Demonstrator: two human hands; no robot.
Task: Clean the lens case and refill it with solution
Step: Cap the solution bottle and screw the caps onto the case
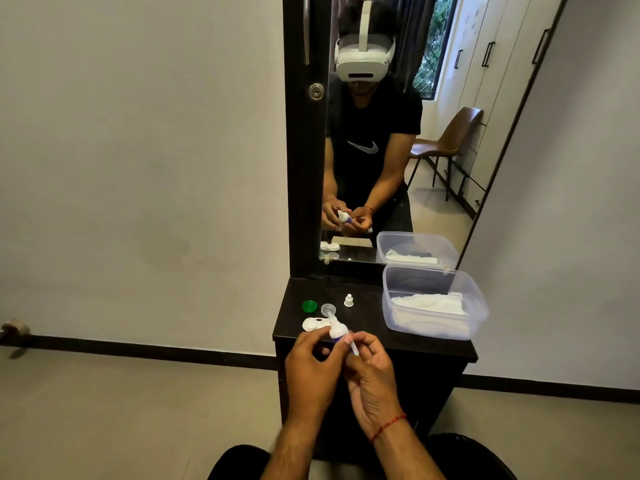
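The solution bottle [337, 331] is small and white with a purple band round its body. It is held low over the near edge of the dresser top [367, 320], tilted so that its slim nozzle points away and slightly left. The left hand [311, 362] curls its thumb and fingers round the upper body of the bottle. The right hand [374, 372] pinches the lower end between thumb and fingertips, and a red thread [388, 426] is tied round that wrist.

The lens case [312, 323] lies flat on the dark top, just left of the bottle and close to the near edge. It is white and glossy, two round wells joined side by side, and both stand uncapped (the right well is partly hidden behind the bottle and the left thumb). The nozzle tip hangs above that right side; I cannot tell whether it touches the case.

Just beyond the case lie its two lids, apart from each other: a green cap [309, 305] on the left and a clear cap [328, 309] to its right. Farther right stands a small white nozzle cap [348, 300], upright. At the right end of the top sits a clear plastic container [388, 306] with a white cloth [429, 303] inside. The mirror [381, 150] behind reflects both hands on the bottle.
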